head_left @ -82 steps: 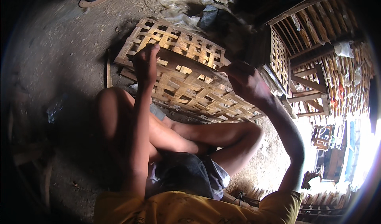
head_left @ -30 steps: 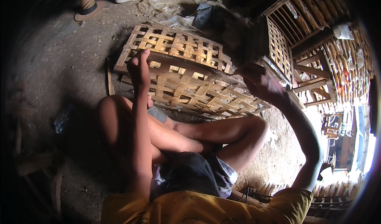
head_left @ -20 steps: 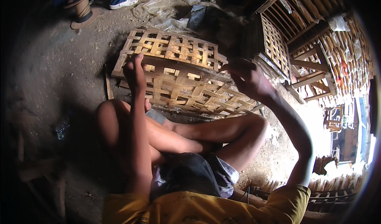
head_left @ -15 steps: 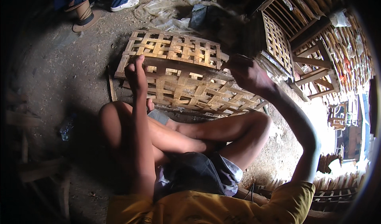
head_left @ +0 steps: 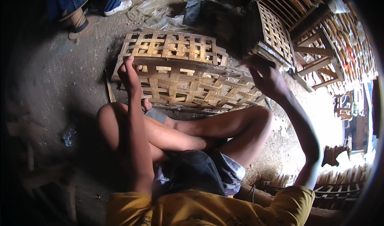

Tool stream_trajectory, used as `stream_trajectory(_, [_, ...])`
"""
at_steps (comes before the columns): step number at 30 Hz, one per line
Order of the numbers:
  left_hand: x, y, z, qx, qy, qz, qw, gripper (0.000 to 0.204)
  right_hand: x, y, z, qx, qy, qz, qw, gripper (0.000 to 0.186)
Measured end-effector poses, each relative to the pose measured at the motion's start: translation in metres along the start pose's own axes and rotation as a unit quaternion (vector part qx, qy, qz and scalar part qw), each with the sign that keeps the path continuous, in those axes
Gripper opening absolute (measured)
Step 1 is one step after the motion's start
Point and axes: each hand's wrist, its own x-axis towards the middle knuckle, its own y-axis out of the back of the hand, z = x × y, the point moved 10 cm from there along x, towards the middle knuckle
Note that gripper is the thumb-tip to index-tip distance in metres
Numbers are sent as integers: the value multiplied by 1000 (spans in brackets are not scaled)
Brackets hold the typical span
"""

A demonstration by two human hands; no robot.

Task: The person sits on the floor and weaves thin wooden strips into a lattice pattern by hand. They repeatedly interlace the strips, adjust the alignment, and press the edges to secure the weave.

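From afar I judge the woven slat panel (head_left: 172,86), just beyond the crossed legs (head_left: 176,138), largely latticed with the remainder unclear; left hand (head_left: 130,76) fingers curl at its upper left corner, right hand (head_left: 268,76) fingers bend near its right end, either grip impossible to tell.

Lattice panel (head_left: 173,84) between left hand (head_left: 129,76) and right hand (head_left: 268,77), beyond the crossed legs (head_left: 180,136)
A second panel (head_left: 171,48) lies behind it; farther back, plastic sheeting (head_left: 160,11), with a shoe (head_left: 118,7), then a spool (head_left: 81,25), to its left; at right, a lattice stack (head_left: 276,29) stands beside a wooden frame (head_left: 316,51).
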Motion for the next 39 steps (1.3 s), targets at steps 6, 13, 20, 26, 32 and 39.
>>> stream_trajectory(6, [-9, -10, -2, -39, 17, 32, 999, 39, 17, -36, -15, 49, 89, -3, 995, 27])
stream_trajectory(13, [-9, -1, 8, -4, -16, 32, 999, 41, 0, -28, -10, -20, 156, -22, 987, 30])
stream_trajectory(20, [-1, -6, -2, 1, -25, 30, 999, 41, -42, 33, 33, -50, 8, -5, 999, 22])
stream_trajectory(26, [1, -5, 1, -2, -29, 41, 999, 42, -15, 7, 0, 48, -10, 111, 993, 21])
stream_trajectory(32, [-4, -10, 9, 39, -41, -17, 998, 43, 1, -44, -10, 128, -70, 132, 980, 16])
stream_trajectory(39, [-17, -3, 10, 12, -9, 4, 1000, 42, -95, 14, 30, -48, -225, 288, 930, 11])
